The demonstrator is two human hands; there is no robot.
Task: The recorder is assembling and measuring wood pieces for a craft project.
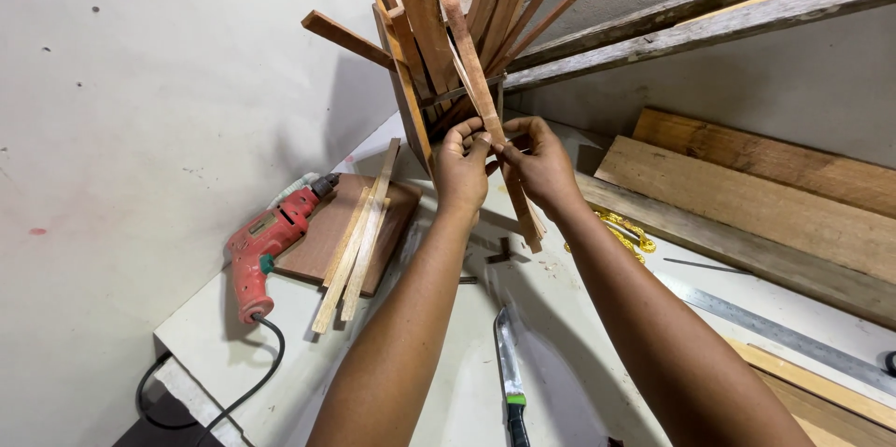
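Observation:
Both my hands are raised over the white workbench (439, 382) and pinch one thin wooden strip (471, 64) near its middle. My left hand (462, 167) grips it from the left, my right hand (539, 162) from the right. The strip runs from upper left down to a point near the bench. Just behind it stands a bundle of wooden slats (448, 18) that fan upward out of a holder.
A red corded electric drill (266, 242) lies at the left by a brown board (322, 237) with loose thin strips (359, 237) on it. A knife with a green-black handle (509, 372) lies near me. Planks (747, 195), a metal ruler (775, 326) and yellow cord (625, 232) are at the right.

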